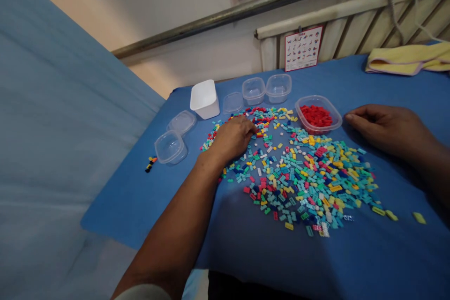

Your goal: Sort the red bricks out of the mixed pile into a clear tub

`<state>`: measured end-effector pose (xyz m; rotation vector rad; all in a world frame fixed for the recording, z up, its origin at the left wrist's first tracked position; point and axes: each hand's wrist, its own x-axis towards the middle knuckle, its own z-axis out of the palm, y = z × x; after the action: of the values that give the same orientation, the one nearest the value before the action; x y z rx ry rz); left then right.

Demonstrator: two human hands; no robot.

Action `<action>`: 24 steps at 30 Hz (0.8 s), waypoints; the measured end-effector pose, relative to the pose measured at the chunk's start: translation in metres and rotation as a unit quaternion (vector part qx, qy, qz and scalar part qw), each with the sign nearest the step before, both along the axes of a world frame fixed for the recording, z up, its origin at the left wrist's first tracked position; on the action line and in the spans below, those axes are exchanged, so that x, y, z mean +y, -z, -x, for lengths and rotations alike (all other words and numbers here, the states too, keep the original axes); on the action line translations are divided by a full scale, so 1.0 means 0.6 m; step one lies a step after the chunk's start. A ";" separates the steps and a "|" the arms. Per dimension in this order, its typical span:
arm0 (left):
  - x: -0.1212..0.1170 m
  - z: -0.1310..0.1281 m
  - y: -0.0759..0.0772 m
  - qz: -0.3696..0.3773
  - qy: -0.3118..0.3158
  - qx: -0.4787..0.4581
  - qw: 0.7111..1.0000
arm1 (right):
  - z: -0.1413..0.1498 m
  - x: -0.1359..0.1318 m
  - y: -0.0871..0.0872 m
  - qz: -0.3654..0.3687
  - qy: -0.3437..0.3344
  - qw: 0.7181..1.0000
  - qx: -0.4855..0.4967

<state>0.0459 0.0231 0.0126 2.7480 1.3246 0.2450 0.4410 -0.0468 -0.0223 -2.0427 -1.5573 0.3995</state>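
Observation:
A wide pile of small coloured bricks (302, 173) in teal, yellow, red and blue is spread over the blue table cover (246, 253). My left hand (234, 137) rests on the pile's far left part, fingers curled down onto the bricks; what they pinch is hidden. My right hand (381, 124) lies on the cover just right of a clear tub of red bricks (317, 115), its fingers loosely bent and nothing visible in them.
Empty clear tubs (170, 146) (253, 90) (278, 87), two lids (182, 122) (232, 102) and a white tub (204, 99) stand along the far left. A picture card (303, 48) leans on the radiator. A yellow cloth (409, 58) lies far right. Stray bricks (151, 164) sit near the left edge.

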 end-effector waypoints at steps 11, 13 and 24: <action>0.002 0.003 -0.011 -0.003 -0.035 0.018 0.999 | -0.007 0.006 0.008 -0.014 -0.026 1.000 0.009; -0.003 -0.002 -0.017 -0.014 -0.037 0.001 0.999 | -0.006 0.007 0.007 -0.018 -0.027 0.999 0.009; -0.037 -0.145 -0.079 0.058 0.054 -0.143 0.986 | -0.008 0.015 0.013 -0.034 -0.043 0.998 0.003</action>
<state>0.1328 0.0009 0.0598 2.5582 1.0776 0.5153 0.4460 -0.0381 -0.0304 -1.9265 -1.6366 0.3782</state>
